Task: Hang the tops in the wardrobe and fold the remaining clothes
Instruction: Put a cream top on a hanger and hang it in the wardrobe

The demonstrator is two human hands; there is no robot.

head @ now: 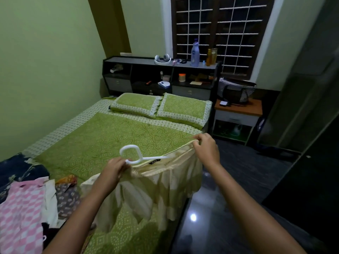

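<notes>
Cream satin top (146, 187) hangs over the near right corner of the bed (102, 142), held up between two hands above the green patterned bedspread. The left hand (114, 168) grips the neck end of the top together with the base of a white plastic hanger (131, 154), fingers curled round both; the hanger's looped hook rises just beyond the knuckles, and its arm runs right inside the collar, past a small dark label (153, 161). The right hand (206, 148) pinches the far shoulder edge of the top between thumb and fingertips, so the cloth stretches between the hands and falls in folds toward the floor. Whether the hanger's right end reaches that shoulder is hard to tell, since the fabric covers it.

At the near left of the bed lies a heap of clothes: a pink and white checked garment (22, 211), a dark blue floral piece (16, 171) behind it, and a grey printed cloth (67, 198) beside them, well apart from both hands. Two matching pillows (161, 107) rest at the far end against a black headboard shelf (159, 76). A bedside table (238, 112) stands to the far right with a striped bag (236, 90) on it.
</notes>
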